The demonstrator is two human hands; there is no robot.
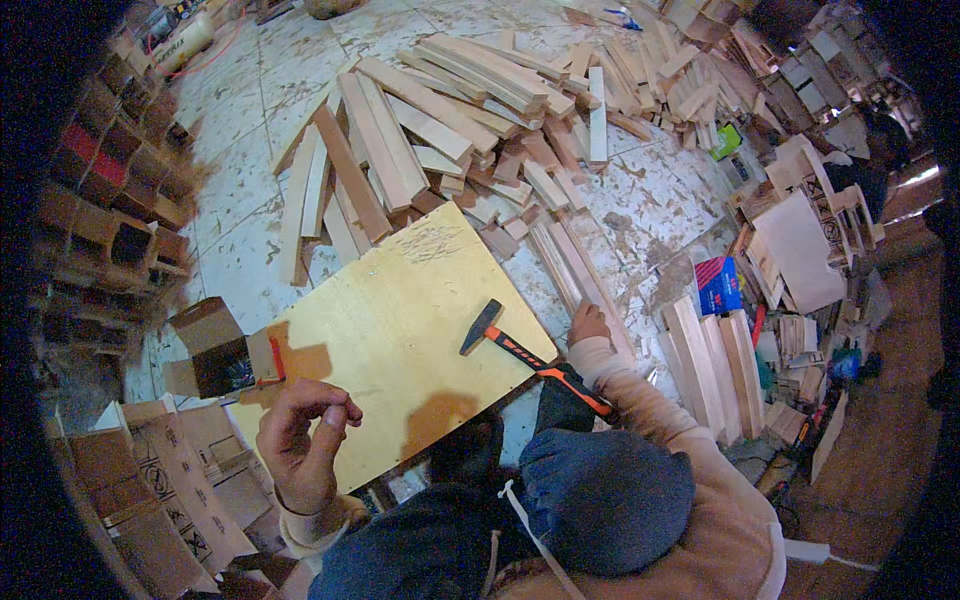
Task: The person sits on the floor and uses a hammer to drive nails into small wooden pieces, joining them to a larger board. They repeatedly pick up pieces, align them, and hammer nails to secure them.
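Observation:
A yellow board (365, 330) lies before me, with many nails (432, 243) scattered on its far corner. Across its right side rests a hammer (535, 360) with a dark head and an orange-and-black handle that overhangs the board's edge. My left hand (310, 440) is raised over the board's near left part, thumb and fingers pinched; what they hold, if anything, is too small to make out. Beyond the board's right corner, my right hand (588, 325) has its fingers curled on the near end of a wooden strip (590, 262) in a small stack on the floor.
A large heap of wooden strips (440, 110) covers the floor ahead. Left of the board stand an open cardboard box (215, 340) and a red tool (275, 360). Upright wood pieces (715, 375) and a blue-and-red box (717, 285) are at right. Stacked cartons (110, 190) line the left.

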